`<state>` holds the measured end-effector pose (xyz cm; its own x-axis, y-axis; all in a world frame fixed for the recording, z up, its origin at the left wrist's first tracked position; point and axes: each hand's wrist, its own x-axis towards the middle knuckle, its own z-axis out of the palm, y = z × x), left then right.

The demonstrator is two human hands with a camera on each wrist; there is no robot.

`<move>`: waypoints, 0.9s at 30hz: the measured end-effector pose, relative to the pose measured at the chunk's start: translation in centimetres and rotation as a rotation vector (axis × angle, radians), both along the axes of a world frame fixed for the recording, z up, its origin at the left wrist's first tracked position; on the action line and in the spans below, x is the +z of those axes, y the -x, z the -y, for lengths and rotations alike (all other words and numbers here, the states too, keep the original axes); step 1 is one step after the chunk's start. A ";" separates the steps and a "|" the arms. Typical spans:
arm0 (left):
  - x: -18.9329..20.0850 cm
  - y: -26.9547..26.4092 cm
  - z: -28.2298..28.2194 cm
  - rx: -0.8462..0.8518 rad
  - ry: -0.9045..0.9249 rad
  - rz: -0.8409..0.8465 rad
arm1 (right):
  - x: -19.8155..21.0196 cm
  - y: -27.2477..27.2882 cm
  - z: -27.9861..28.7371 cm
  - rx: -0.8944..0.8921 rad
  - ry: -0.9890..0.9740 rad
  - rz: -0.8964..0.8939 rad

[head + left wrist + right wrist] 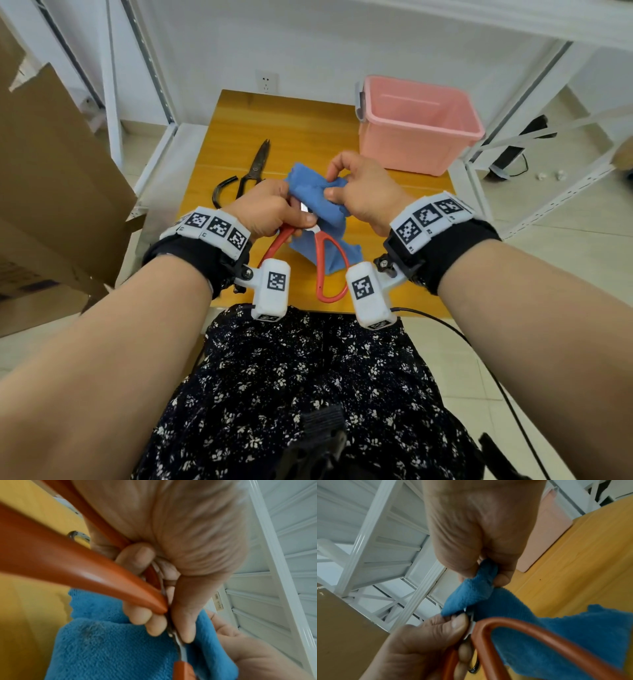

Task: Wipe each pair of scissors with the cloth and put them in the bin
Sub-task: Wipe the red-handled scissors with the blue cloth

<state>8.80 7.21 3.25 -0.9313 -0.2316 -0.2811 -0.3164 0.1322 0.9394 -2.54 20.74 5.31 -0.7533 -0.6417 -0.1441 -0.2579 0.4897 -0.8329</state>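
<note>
My left hand (274, 212) grips a pair of red-handled scissors (325, 270) near the pivot, handles pointing toward me; its fingers (154, 627) curl round the red handle (77, 566). My right hand (359, 192) pinches a blue cloth (315, 202) folded over the blades, which are hidden inside it. The right wrist view shows the cloth (471, 592) squeezed between thumb and fingers, above the red handle loop (522, 627). A second pair, black scissors (251, 171), lies on the table to the left. The pink bin (418, 126) stands at the back right, nothing visible inside.
The small wooden table (274, 130) sits between white metal shelving frames (534, 144). Cardboard boxes (51, 178) stand close on the left. A black cable (479, 359) runs down past my right forearm. My lap is just below the table's near edge.
</note>
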 end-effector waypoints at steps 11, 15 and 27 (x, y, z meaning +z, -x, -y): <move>0.0 0.0 -0.2 0.060 -0.009 0.000 | -0.4 0.1 0.2 0.019 -0.054 -0.102; 0.5 0.1 -0.7 0.077 -0.022 0.005 | -0.6 -0.6 0.6 0.001 0.035 -0.115; 0.8 0.3 -1.0 0.083 -0.014 -0.007 | -1.2 0.0 0.1 -0.002 0.107 -0.090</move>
